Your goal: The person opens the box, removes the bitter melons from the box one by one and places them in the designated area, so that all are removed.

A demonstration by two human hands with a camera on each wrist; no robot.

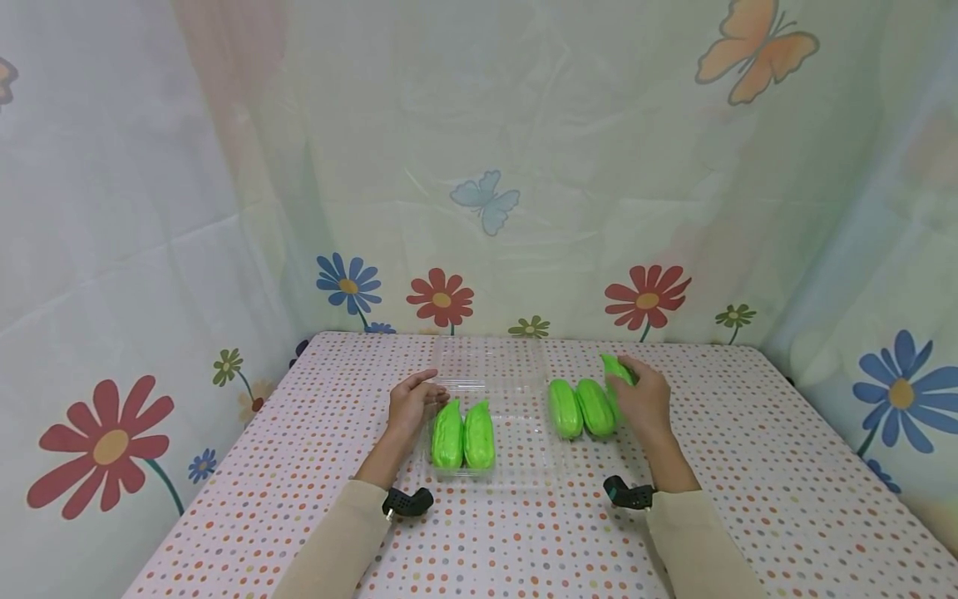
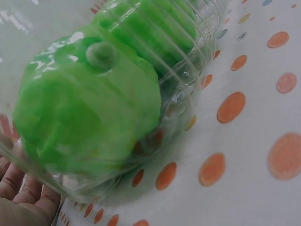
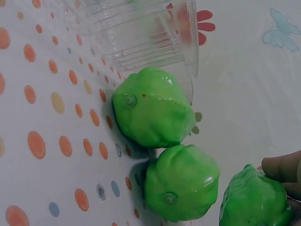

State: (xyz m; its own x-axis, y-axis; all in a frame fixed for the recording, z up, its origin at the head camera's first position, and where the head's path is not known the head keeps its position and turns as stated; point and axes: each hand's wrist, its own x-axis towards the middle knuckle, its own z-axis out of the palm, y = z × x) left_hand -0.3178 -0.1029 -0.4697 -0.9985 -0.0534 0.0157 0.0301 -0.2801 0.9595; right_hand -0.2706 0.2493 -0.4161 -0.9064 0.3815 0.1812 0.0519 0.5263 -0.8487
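A clear plastic box (image 1: 524, 449) stands on the table with its lid (image 1: 490, 358) folded back. Two ridged green toy bitter gourds (image 1: 479, 437) lie side by side in its left part. My left hand (image 1: 412, 408) rests by the box's left side, holding nothing; in the left wrist view its fingers (image 2: 28, 193) lie against or near the clear wall. My right hand (image 1: 645, 399) grips another toy bitter gourd (image 3: 256, 200), thumb on its side, its tip pointing up and away. Two more gourds (image 1: 565, 409) lie just right of the box, left of that hand.
The table (image 1: 516, 549) wears a dotted cloth. Hanging fabric with flowers and butterflies (image 1: 486, 200) encloses the back and sides. A black strap-on camera (image 1: 407, 502) sits on the left wrist and another (image 1: 627, 492) on the right.
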